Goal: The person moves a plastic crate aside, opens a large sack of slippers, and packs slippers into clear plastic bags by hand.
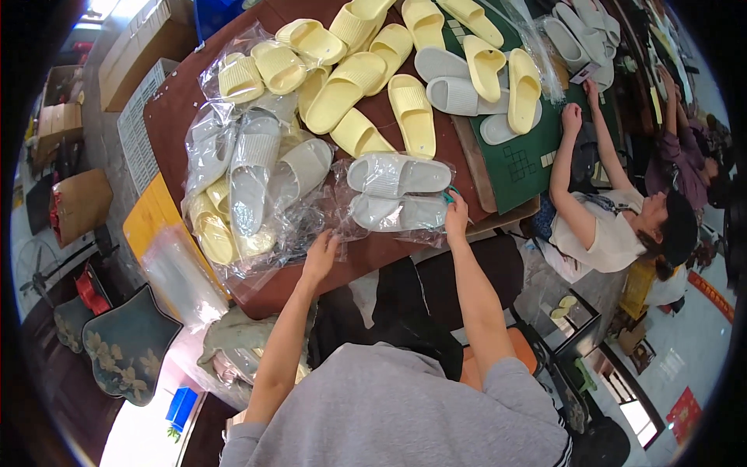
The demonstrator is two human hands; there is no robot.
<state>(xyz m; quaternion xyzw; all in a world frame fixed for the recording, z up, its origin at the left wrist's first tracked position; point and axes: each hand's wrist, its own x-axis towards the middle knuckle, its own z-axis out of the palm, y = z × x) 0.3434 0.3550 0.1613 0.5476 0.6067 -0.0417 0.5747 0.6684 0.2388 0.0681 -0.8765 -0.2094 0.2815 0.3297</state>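
A pair of grey slippers (398, 176) lies side by side in a clear plastic bag (426, 235) near the table's front edge. My right hand (457, 215) is closed at the bag's right end, with a small teal object (450, 194) at its fingertips; its kind is too small to tell. To the left, my left hand (320, 255) rests by crumpled clear film (307, 226), fingers partly stretched and apart, seemingly holding nothing. Bagged grey slippers (255, 167) and bagged yellow slippers (212, 227) are heaped beyond it.
Loose yellow slippers (342, 89) cover the table's far side, some over grey ones (453, 95). A green mat (523, 167) lies at right. Flat clear bags (180, 268) rest on a yellow board (148, 218) at left. A co-worker (615, 218) sits at right, arms over the table.
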